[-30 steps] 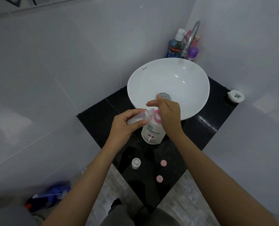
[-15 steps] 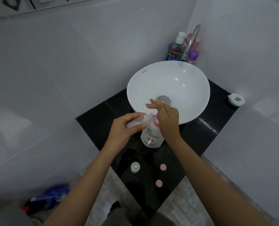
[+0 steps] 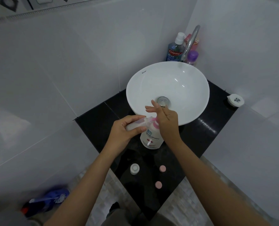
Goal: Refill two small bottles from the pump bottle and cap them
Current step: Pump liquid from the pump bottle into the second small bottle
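A white pump bottle with a pink pump stands on the black counter in front of the basin. My left hand holds a small clear bottle tilted on its side, its mouth against the pink spout. My right hand rests palm-down on the pump head, fingers stretched out over the basin rim. A second small bottle stands upright and uncapped near the counter's front corner. Two pink caps lie to its right.
A white round basin fills the back of the counter, with a chrome tap and several toiletry bottles behind it. A white round lid sits at the right corner. A blue spray bottle lies on the floor, lower left.
The camera has tilted, so everything sits slightly lower in view. My hands keep the same hold on the small bottle and pump; my right fingers have spread a little.
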